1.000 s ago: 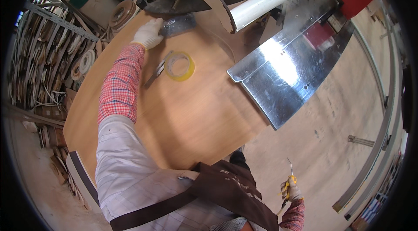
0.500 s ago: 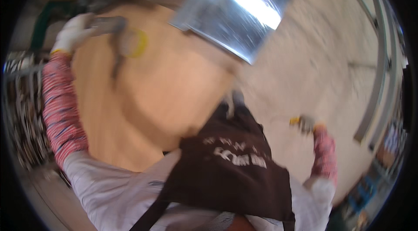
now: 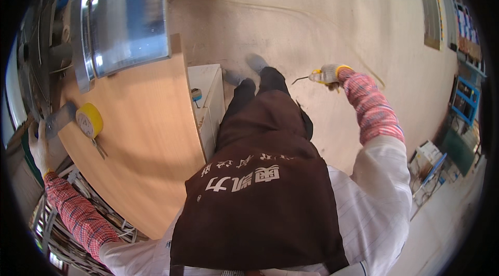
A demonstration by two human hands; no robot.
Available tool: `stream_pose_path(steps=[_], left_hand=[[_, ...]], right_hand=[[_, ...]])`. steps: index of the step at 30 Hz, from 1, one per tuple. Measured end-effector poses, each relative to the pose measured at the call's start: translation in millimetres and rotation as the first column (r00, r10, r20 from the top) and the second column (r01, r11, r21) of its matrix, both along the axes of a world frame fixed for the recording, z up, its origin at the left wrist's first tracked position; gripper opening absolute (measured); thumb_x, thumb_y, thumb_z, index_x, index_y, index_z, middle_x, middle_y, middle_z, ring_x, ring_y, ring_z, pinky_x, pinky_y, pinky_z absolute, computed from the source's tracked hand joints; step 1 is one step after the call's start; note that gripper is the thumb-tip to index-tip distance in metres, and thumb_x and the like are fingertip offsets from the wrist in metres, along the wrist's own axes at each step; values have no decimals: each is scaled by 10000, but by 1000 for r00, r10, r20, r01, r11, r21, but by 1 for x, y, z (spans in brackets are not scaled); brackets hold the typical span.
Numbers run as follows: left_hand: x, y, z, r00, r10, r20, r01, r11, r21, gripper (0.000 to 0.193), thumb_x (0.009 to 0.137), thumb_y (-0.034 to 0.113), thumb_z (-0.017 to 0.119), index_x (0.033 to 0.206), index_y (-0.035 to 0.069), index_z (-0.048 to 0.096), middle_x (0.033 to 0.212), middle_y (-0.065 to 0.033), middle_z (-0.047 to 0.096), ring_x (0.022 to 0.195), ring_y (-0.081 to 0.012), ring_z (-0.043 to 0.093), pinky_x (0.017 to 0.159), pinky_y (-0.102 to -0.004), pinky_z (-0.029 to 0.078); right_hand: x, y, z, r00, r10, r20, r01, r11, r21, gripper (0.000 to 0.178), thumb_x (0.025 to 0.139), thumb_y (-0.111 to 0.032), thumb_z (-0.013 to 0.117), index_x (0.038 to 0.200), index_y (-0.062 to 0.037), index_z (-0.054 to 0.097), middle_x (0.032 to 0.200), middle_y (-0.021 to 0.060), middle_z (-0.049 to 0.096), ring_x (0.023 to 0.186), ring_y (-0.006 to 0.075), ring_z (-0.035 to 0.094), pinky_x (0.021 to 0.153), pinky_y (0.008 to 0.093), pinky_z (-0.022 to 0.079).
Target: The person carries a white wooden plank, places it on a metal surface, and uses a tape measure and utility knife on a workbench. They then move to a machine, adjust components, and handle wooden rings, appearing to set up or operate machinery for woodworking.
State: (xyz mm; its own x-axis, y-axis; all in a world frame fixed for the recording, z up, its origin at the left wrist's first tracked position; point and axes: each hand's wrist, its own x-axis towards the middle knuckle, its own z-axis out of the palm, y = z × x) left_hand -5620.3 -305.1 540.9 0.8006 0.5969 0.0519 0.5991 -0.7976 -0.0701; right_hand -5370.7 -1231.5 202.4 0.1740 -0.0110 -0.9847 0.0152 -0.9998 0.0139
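My right fingers (image 3: 329, 74) curl round the yellow tool (image 3: 315, 76), its nozzle (image 3: 300, 79) jutting left of them; it should be light and stiff, best held behind that nozzle (it looks thin). Whether my left fingers (image 3: 41, 131) grip the grey block (image 3: 61, 118) beside them, I can't tell.

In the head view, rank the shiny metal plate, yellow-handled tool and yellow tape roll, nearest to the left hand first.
1. Yellow tape roll: on the wood-toned panel, right of the left hand.
2. Shiny metal plate: upper left of the view.
3. Yellow-handled tool: in the right hand, farther right.
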Motion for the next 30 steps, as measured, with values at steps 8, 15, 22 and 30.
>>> stream_pose_path(steps=[8, 15, 22, 30], left_hand=[[29, -57, 0, 971, 192, 139, -176, 977, -119, 708, 956, 496, 685, 1455, 6, 568, 1425, -190, 623, 1291, -294, 600, 1081, -364, 448], [9, -51, 0, 943, 292, 162, -250, 939, -235, 645, 941, 478, 722, 1416, 55, 612, 1221, -52, 678, 900, -105, 585, 635, -256, 413], [23, -56, -7, 954, 245, 172, -208, 956, -208, 625, 955, 456, 715, 1396, 23, 620, 1148, -46, 695, 685, -67, 480, 561, -245, 365], [12, -67, 0, 936, 288, 200, -223, 929, -296, 610, 975, 431, 705, 1421, 30, 591, 1134, -42, 698, 632, -51, 430, 525, -229, 344]], right_hand=[[-60, -16, -93, 897, -433, 86, 441, 890, -115, 509, 1006, -651, 502, 1103, -182, 676, 623, 39, 563, 435, 146, 475, 400, 334, 391], [-43, 12, 7, 825, -391, -408, 497, 846, 194, 738, 931, -800, 479, 828, -94, 668, 598, 17, 591, 416, 98, 457, 369, 278, 355], [-43, -74, 84, 736, -518, -435, 530, 842, -106, 564, 954, -660, 612, 881, -106, 685, 656, 17, 619, 448, 66, 468, 382, 257, 337], [-89, -109, 152, 635, -631, -445, 625, 759, -184, 560, 912, -646, 612, 867, -92, 675, 691, 34, 629, 486, 116, 473, 403, 294, 303]])
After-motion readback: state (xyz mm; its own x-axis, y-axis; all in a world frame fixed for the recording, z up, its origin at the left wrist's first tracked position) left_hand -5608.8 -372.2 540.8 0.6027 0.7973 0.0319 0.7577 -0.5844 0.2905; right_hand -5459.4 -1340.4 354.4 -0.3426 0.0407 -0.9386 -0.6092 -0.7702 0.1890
